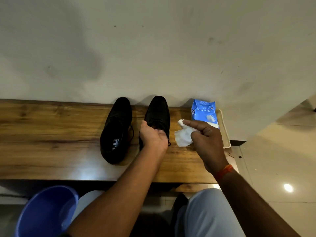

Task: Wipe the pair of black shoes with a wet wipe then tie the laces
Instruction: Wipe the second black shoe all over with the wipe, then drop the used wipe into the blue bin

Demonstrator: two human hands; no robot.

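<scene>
Two black shoes sit toes-up at centre frame on the wooden counter (pixel 51 134), side by side and slightly apart. Left shoe (pixel 116 130) lies untouched, opening showing an insole logo, laces loose at its side. Right shoe (pixel 158 113) is gripped by the left hand (pixel 153 135): fingers curl over the collar and into the opening, thumb on the outer side. Right hand (pixel 205 135) holds a crumpled white wipe (pixel 183 135) just right of that shoe, not touching it; index finger sticks out straight, the other fingers curl on the wipe. Blue wipe pack (pixel 204 111) rests on a pale tray (pixel 225 134) at centre right. Blue bucket (pixel 46 212) sits at lower left, below the counter.

Handling, judged: the shoes look like stiff leather, moderate weight, smooth upper probably slick once wet. The collar hold looks the right one, as it pins the shoe and leaves toe and sides free to wipe. The wipe is limp, light and damp; it needs bunching under the fingertips or it will slide and fold. Laces are thin and floppy and hang loose near the left hand; they could snag during wiping. They are best taken near the ends when tying.
</scene>
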